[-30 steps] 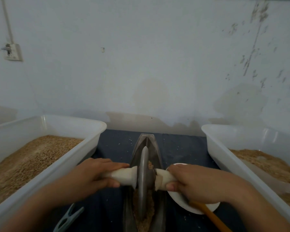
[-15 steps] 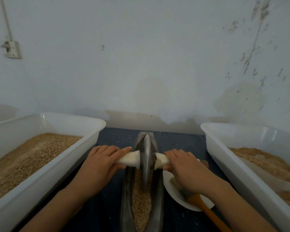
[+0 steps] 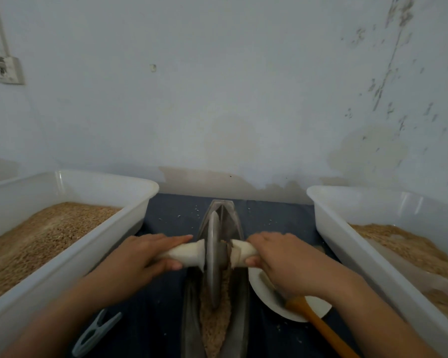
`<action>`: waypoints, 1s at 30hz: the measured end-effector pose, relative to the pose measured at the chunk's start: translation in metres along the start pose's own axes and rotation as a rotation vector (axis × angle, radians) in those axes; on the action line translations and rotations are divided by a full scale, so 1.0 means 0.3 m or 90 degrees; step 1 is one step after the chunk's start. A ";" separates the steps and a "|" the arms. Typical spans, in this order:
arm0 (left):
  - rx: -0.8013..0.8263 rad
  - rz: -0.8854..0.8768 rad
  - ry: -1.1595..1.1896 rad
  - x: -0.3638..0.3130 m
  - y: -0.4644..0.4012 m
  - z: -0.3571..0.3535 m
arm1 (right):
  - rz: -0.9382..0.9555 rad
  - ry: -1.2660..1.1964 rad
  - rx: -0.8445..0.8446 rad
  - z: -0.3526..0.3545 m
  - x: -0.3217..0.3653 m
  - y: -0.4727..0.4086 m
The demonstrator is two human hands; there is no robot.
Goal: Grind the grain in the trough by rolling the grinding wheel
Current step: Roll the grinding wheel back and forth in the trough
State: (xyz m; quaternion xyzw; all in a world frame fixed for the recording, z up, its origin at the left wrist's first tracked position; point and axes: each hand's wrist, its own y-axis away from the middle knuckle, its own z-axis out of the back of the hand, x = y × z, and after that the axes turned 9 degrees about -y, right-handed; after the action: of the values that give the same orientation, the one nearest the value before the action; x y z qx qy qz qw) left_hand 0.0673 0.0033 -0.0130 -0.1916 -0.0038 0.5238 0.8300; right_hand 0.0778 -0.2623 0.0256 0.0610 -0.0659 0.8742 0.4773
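Grinding wheel (image 3: 214, 257) stands upright in the trough (image 3: 190, 306), lower centre of frame, on grain (image 3: 215, 324). Left hand (image 3: 137, 257) grips its left handle; right hand (image 3: 282, 259) grips the right.

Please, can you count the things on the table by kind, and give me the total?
White plastic tubs holding grain: 2
Metal trough: 1
Grinding wheel: 1
White plate: 1
Orange-handled utensil: 1
Grey clothes peg: 1
Total: 7
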 end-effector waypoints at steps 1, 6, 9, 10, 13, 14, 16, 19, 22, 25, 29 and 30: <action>-0.056 0.006 -0.050 -0.007 -0.007 -0.021 | 0.004 0.017 -0.050 -0.024 -0.017 -0.017; -0.155 0.009 -0.160 -0.021 -0.025 -0.072 | -0.002 0.021 -0.140 -0.086 -0.058 -0.048; -0.132 -0.028 -0.125 -0.015 -0.024 -0.042 | -0.024 0.025 -0.048 -0.050 -0.034 -0.027; -0.108 -0.037 -0.100 -0.014 -0.020 -0.024 | -0.024 0.029 -0.010 -0.031 -0.021 -0.015; 0.032 -0.062 0.005 -0.005 0.006 0.036 | -0.020 -0.012 0.119 0.033 0.023 0.034; 0.084 -0.059 0.064 -0.002 0.017 0.055 | -0.015 -0.037 0.156 0.053 0.035 0.053; 0.153 -0.044 0.161 0.001 0.035 0.079 | -0.001 -0.063 0.191 0.081 0.050 0.077; 0.161 -0.012 0.175 -0.006 0.039 0.078 | 0.000 -0.049 0.154 0.072 0.048 0.070; 0.096 0.026 0.092 -0.012 0.024 0.042 | 0.014 0.015 0.040 0.022 0.021 0.018; -0.074 0.042 -0.104 -0.021 0.001 -0.038 | 0.020 0.067 -0.110 -0.051 -0.031 -0.037; -0.155 0.038 -0.197 -0.039 -0.018 -0.079 | -0.005 0.059 -0.162 -0.099 -0.056 -0.050; -0.154 0.026 -0.200 -0.037 -0.020 -0.072 | -0.009 0.062 -0.145 -0.094 -0.054 -0.047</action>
State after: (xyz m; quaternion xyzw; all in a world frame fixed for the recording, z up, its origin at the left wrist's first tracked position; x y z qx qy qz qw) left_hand 0.0719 -0.0155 -0.0289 -0.2061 -0.1923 0.5599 0.7791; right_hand 0.0971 -0.2634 -0.0041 -0.0356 -0.1407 0.8597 0.4897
